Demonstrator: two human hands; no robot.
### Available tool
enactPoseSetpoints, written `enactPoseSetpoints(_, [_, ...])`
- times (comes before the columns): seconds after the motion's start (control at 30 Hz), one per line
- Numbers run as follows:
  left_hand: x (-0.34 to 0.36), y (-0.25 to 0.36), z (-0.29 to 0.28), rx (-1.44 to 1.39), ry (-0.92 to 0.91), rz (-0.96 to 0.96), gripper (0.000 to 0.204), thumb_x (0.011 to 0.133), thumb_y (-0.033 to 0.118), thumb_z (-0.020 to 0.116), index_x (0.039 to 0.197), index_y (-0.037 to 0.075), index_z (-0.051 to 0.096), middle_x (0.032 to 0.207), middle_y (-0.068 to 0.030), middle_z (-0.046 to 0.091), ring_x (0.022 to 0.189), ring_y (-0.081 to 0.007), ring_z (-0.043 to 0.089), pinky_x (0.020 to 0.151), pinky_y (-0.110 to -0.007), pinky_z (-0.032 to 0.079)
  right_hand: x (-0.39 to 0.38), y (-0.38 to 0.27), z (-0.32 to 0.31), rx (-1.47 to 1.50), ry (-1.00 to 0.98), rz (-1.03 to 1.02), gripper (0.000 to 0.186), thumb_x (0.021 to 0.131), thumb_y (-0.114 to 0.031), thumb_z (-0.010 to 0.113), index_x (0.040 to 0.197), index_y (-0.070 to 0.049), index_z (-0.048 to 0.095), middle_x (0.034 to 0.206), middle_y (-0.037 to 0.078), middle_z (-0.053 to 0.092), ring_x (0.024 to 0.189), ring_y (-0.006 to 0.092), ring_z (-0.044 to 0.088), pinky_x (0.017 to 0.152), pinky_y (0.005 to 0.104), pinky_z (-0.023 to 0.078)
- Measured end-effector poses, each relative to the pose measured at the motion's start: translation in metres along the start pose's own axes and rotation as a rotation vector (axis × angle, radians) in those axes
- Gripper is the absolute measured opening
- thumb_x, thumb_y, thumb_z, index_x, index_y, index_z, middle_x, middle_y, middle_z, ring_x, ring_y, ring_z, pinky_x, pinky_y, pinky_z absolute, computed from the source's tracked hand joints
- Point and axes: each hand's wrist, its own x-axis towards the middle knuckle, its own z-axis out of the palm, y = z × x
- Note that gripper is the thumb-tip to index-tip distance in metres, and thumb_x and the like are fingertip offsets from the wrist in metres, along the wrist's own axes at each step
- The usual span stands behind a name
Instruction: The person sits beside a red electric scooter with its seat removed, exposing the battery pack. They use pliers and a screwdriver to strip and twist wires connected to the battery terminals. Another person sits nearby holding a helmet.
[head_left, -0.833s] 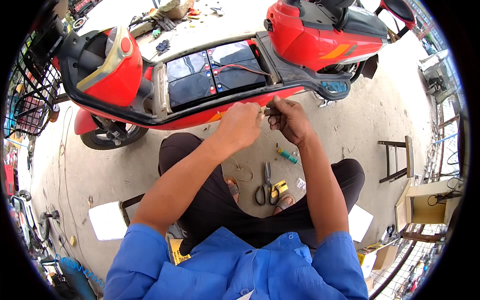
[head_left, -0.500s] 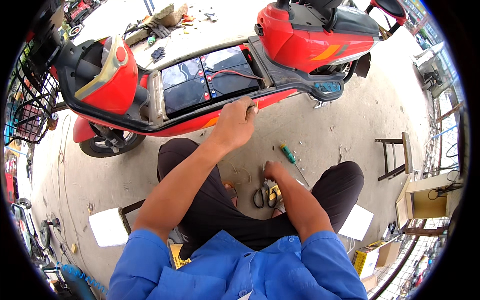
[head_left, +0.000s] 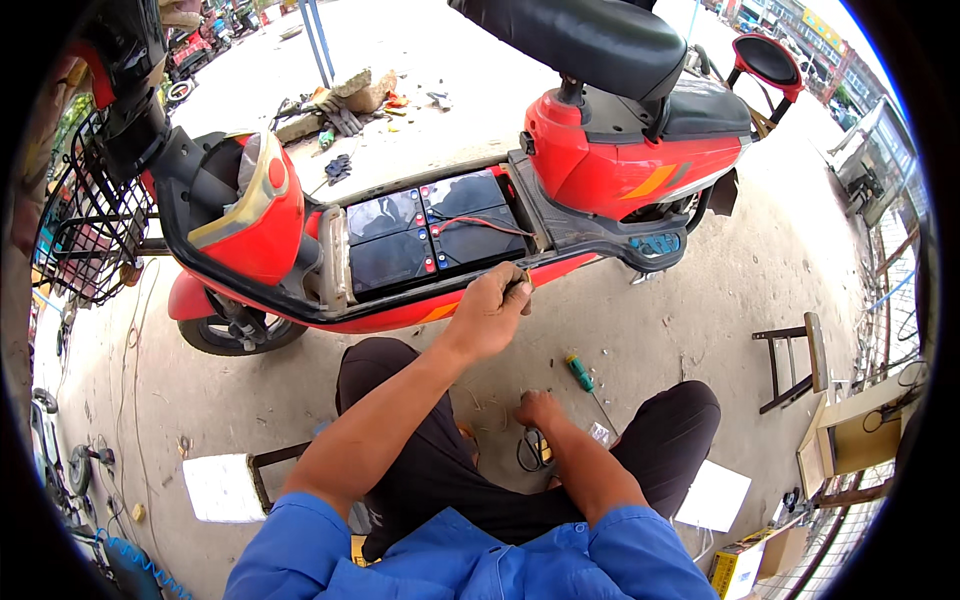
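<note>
Since the earlier view, the right hand (head_left: 540, 409) had dropped from beside the left hand (head_left: 488, 318) to the scissors (head_left: 519, 455) on the concrete ground (head_left: 650, 335); I couldn't tell whether it gripped them. I saw the left one pinched closed near the red scooter (head_left: 600, 170), anything inside hidden. Black batteries (head_left: 392, 258) filled the scooter's floor. A green screwdriver (head_left: 579, 373) lay nearby; a stool (head_left: 816, 352) was farther right.

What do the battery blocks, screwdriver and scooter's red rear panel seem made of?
Battery blocks: likely plastic, glossy black; flat tops mirror light.
Screwdriver: green handle probably plastic, by its solid bright colour; thin shaft likely metal.
Red rear panel: glossy, smoothly curved, perhaps moulded plastic or painted metal.
</note>
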Motion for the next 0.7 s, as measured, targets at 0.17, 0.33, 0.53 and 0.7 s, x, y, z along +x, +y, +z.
enactPoseSetpoints(0.17, [0.003, -0.002, -0.001, 0.005, -0.013, 0.009, 0.015, 0.102, 0.014, 0.054, 0.101, 0.000, 0.058, 0.082, -0.0027, 0.060, 0.073, -0.0087, 0.051, 0.066, -0.027, 0.045, -0.007, -0.015, -0.048, 0.103, 0.168, -0.180, 0.033, 0.089, -0.023, 0.053, 0.102, 0.003, 0.069, 0.115, 0.028, 0.066, 0.105, 0.0423, 0.066, 0.090, 0.0482, 0.054])
enactPoseSetpoints(0.33, [0.001, -0.009, 0.004, 0.199, -0.031, -0.006, 0.019, 0.098, 0.016, 0.058, 0.098, -0.004, 0.059, 0.084, -0.0100, 0.062, 0.078, -0.0182, 0.058, 0.071, -0.035, 0.047, 0.007, 0.002, -0.106, 0.061, 0.314, -0.387, 0.030, 0.089, -0.021, 0.055, 0.087, 0.008, 0.065, 0.093, 0.029, 0.069, 0.090, 0.0435, 0.069, 0.079, 0.0498, 0.054])
enactPoseSetpoints(0.53, [-0.010, -0.002, -0.005, 0.370, -0.281, -0.120, 0.023, 0.096, 0.017, 0.059, 0.099, -0.006, 0.061, 0.087, -0.0192, 0.063, 0.082, -0.0285, 0.062, 0.077, -0.040, 0.048, -0.115, -0.030, -0.220, 0.842, 0.440, -0.566, 0.025, 0.095, -0.018, 0.059, 0.090, 0.005, 0.062, 0.081, 0.016, 0.069, 0.072, 0.0240, 0.068, 0.066, 0.0379, 0.054])
enactPoseSetpoints(0.7, [-0.017, -0.003, 0.002, 0.266, -0.544, -0.114, 0.022, 0.099, 0.016, 0.056, 0.105, -0.005, 0.062, 0.096, -0.0125, 0.065, 0.092, -0.0203, 0.059, 0.084, -0.038, 0.047, -0.157, -0.028, -0.236, 1.301, 0.354, -0.565, 0.024, 0.103, -0.022, 0.056, 0.101, 0.001, 0.064, 0.088, 0.006, 0.069, 0.075, 0.0135, 0.065, 0.066, 0.0298, 0.052])
